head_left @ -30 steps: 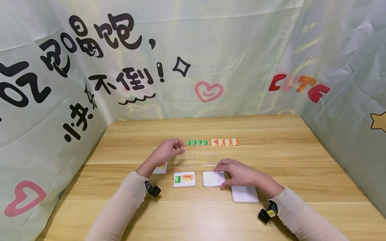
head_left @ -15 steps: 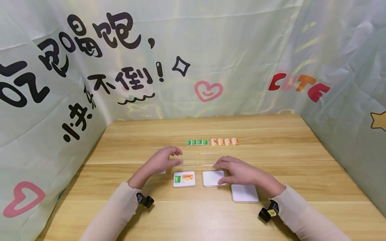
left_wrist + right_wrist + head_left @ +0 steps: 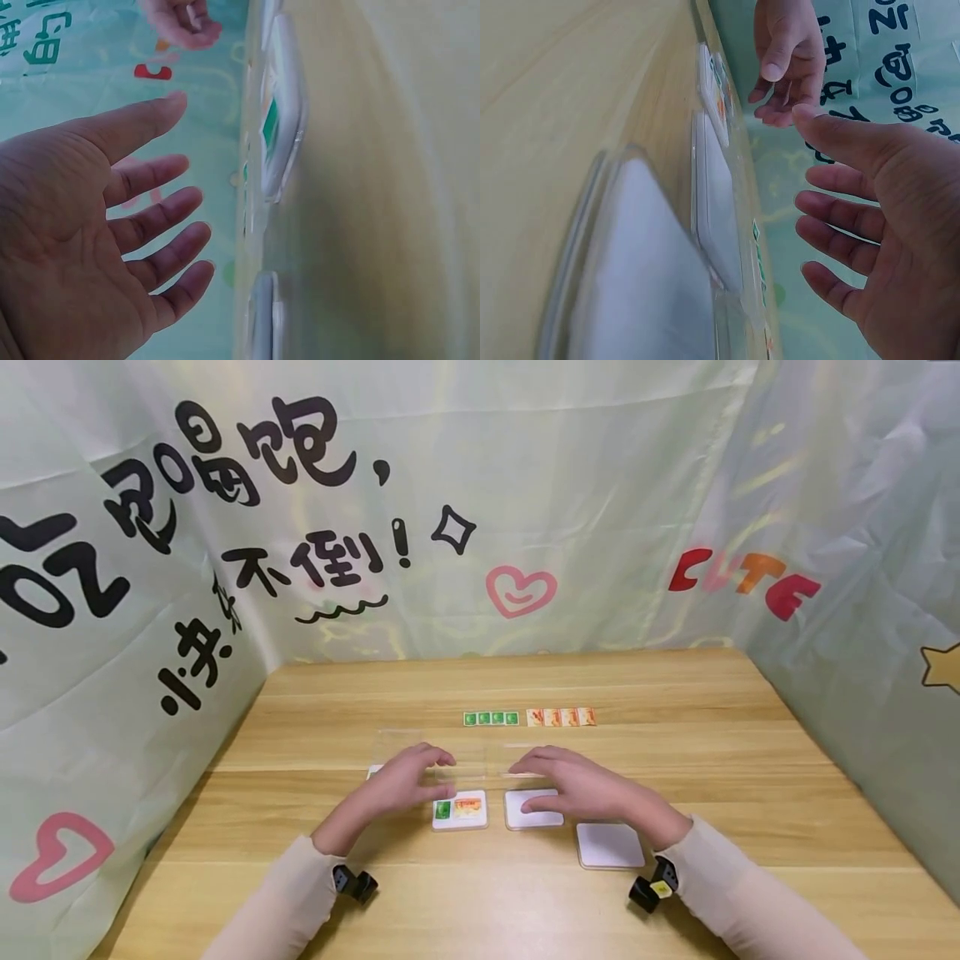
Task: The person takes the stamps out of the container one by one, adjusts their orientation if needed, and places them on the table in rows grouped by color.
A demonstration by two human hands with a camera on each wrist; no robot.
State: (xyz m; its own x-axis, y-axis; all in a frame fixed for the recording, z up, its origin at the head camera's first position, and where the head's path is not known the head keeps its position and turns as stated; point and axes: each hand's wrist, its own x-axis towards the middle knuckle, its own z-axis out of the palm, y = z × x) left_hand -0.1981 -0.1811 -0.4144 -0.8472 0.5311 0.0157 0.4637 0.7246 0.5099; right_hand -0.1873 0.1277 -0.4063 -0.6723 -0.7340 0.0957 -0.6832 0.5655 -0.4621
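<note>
My left hand (image 3: pixel 405 783) hovers over the table, fingers relaxed and nothing in them. Just beyond its thumb lies a white card (image 3: pixel 450 824) bearing a green sticker and an orange sticker. Over a blank white card (image 3: pixel 534 822) hangs my right hand (image 3: pixel 588 787), also holding nothing. Its thumb covers part of that card. In the left wrist view the left hand's palm (image 3: pixel 67 255) shows with spread fingers. The right wrist view shows the right hand (image 3: pixel 907 240) apart from the cards below it. Another white card (image 3: pixel 373 771) is mostly hidden behind the left hand.
A thicker white stack (image 3: pixel 610 846) lies at front right. Clear plastic pieces (image 3: pixel 468 762) lie behind the cards, partly covered by the hands. Farther back, green stickers (image 3: pixel 491 718) and orange stickers (image 3: pixel 561 717) form a row. Printed cloth (image 3: pixel 600 527) surrounds the table.
My left hand has come back from near the green stickers toward the stickered card. My right hand has lifted off the blank card and shifted slightly left.
</note>
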